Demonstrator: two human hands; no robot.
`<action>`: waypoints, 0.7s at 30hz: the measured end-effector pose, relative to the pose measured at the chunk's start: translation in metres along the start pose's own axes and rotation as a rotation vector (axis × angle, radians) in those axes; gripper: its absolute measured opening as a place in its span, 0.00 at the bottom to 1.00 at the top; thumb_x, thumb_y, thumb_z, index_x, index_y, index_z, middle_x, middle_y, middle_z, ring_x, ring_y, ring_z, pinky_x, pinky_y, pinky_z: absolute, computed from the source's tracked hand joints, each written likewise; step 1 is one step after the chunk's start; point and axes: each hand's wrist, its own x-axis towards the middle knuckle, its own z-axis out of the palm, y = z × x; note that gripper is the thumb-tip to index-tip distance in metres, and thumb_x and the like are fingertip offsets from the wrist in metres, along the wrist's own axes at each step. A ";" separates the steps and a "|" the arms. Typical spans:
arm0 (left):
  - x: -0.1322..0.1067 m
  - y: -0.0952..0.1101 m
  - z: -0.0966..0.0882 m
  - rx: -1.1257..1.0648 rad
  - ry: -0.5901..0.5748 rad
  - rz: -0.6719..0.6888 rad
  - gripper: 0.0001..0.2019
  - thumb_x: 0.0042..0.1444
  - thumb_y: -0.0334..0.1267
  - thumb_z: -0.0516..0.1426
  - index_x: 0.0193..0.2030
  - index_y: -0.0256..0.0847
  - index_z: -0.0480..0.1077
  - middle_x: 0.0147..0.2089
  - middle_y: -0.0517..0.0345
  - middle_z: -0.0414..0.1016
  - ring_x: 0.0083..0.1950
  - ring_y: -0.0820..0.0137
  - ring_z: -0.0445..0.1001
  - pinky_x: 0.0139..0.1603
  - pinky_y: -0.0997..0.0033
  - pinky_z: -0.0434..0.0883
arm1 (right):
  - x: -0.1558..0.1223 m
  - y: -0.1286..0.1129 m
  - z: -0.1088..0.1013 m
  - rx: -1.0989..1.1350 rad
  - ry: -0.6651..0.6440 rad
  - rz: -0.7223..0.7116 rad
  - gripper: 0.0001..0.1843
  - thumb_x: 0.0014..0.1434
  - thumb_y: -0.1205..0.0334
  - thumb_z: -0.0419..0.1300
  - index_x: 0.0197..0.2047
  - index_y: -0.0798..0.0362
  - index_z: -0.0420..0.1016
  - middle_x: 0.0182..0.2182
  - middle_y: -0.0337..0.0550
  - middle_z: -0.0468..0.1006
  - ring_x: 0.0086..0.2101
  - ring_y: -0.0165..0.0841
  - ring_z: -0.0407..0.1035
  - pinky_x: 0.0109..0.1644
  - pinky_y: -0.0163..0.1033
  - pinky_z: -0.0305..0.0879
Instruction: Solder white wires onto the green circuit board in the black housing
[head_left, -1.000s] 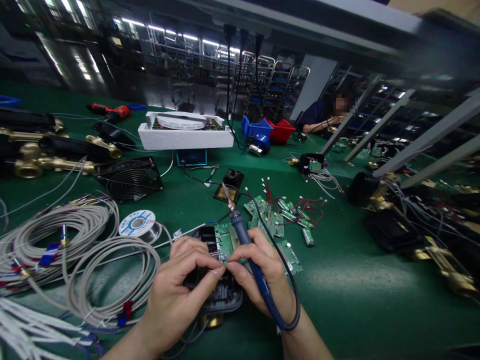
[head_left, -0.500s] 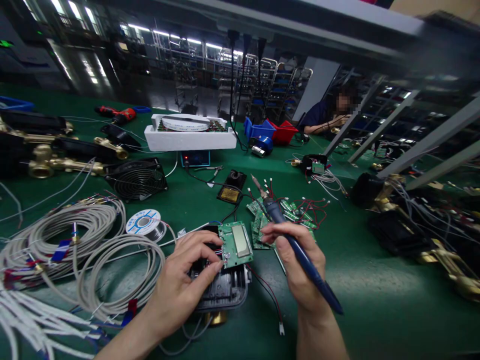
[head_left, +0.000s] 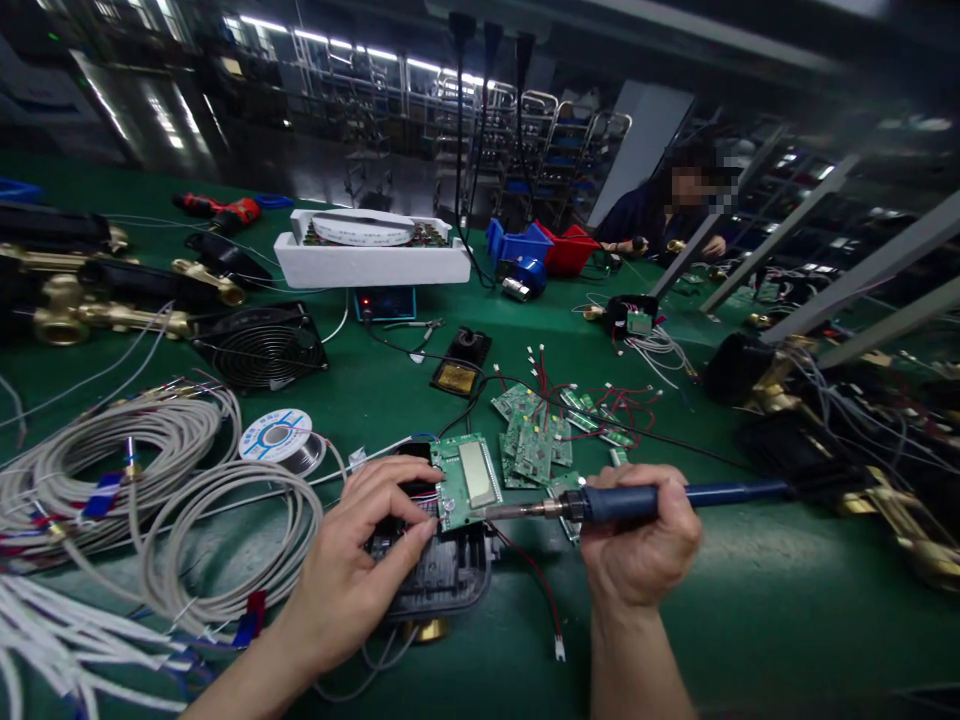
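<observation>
A: Where is the board (head_left: 448, 462) lying?
B: It is lying over the housing (head_left: 450, 590), toward the near edge of the worktop (head_left: 757, 620), midway between its left and right edges; the display (head_left: 478, 475) is facing upward.
A: What is the left hand (head_left: 367, 560) doing?
B: It is curling half open, thumb and fingertips touching the board's left edge; whether it is gripping the board or a wire is not showing clearly.
A: And the right hand (head_left: 641, 545)?
B: It is wrapping firmly around the iron (head_left: 622, 503), whose tip is pointing left at the board's near right corner; actual contact is remaining uncertain.
A: What is surrounding them?
B: The spool (head_left: 276, 437) and coils (head_left: 225, 570) are lying toward the left edge, spare boards (head_left: 536, 440) are lying just beyond the iron, and the foam tray (head_left: 371, 268) is sitting near the far edge.
</observation>
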 end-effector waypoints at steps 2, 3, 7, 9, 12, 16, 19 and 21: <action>0.000 0.000 0.000 0.008 0.004 0.005 0.07 0.63 0.31 0.54 0.34 0.44 0.67 0.52 0.56 0.74 0.60 0.64 0.67 0.61 0.54 0.59 | -0.003 0.000 0.001 -0.006 -0.021 -0.019 0.14 0.51 0.55 0.60 0.19 0.53 0.69 0.14 0.33 0.64 0.14 0.26 0.58 0.18 0.32 0.58; 0.000 0.000 0.001 0.012 0.005 0.006 0.07 0.63 0.31 0.54 0.34 0.44 0.67 0.52 0.56 0.74 0.60 0.64 0.67 0.61 0.55 0.59 | -0.004 0.000 0.001 -0.017 -0.024 -0.036 0.13 0.51 0.56 0.60 0.20 0.53 0.70 0.14 0.33 0.64 0.14 0.26 0.58 0.18 0.32 0.58; 0.001 0.001 0.002 0.032 0.026 0.010 0.07 0.63 0.31 0.54 0.33 0.44 0.68 0.52 0.55 0.75 0.59 0.63 0.68 0.60 0.55 0.60 | -0.008 0.003 0.000 -0.070 -0.045 -0.089 0.12 0.53 0.58 0.59 0.21 0.52 0.71 0.15 0.34 0.65 0.15 0.27 0.60 0.19 0.33 0.59; 0.002 0.002 0.001 0.045 0.028 0.019 0.07 0.62 0.30 0.54 0.33 0.44 0.68 0.51 0.56 0.75 0.59 0.63 0.68 0.60 0.55 0.60 | -0.009 0.005 -0.001 -0.082 -0.055 -0.090 0.12 0.54 0.57 0.60 0.21 0.52 0.72 0.16 0.35 0.65 0.15 0.27 0.60 0.19 0.33 0.58; 0.003 0.003 0.001 0.059 0.028 0.036 0.07 0.61 0.30 0.55 0.32 0.44 0.68 0.51 0.57 0.75 0.58 0.64 0.69 0.59 0.57 0.61 | -0.011 0.007 -0.001 -0.084 -0.076 -0.066 0.13 0.54 0.57 0.60 0.22 0.52 0.72 0.15 0.34 0.64 0.14 0.27 0.59 0.17 0.33 0.54; 0.003 0.004 0.000 0.074 0.027 0.043 0.07 0.61 0.30 0.55 0.32 0.44 0.68 0.50 0.56 0.76 0.58 0.64 0.69 0.59 0.57 0.61 | -0.012 0.008 -0.001 -0.097 -0.094 -0.042 0.14 0.54 0.56 0.60 0.22 0.53 0.71 0.15 0.33 0.64 0.13 0.26 0.58 0.15 0.32 0.52; 0.003 0.004 -0.001 0.085 0.032 0.049 0.07 0.61 0.30 0.55 0.32 0.44 0.68 0.50 0.55 0.76 0.57 0.63 0.70 0.59 0.56 0.62 | -0.013 0.008 -0.001 -0.113 -0.093 -0.035 0.14 0.54 0.55 0.60 0.22 0.53 0.71 0.15 0.33 0.64 0.13 0.26 0.58 0.15 0.32 0.54; 0.003 0.005 -0.001 0.089 0.037 0.051 0.07 0.61 0.29 0.55 0.31 0.43 0.68 0.49 0.54 0.77 0.57 0.63 0.70 0.58 0.55 0.62 | -0.014 0.008 -0.001 -0.116 -0.100 -0.031 0.14 0.55 0.55 0.60 0.22 0.53 0.70 0.15 0.33 0.64 0.13 0.25 0.56 0.15 0.32 0.53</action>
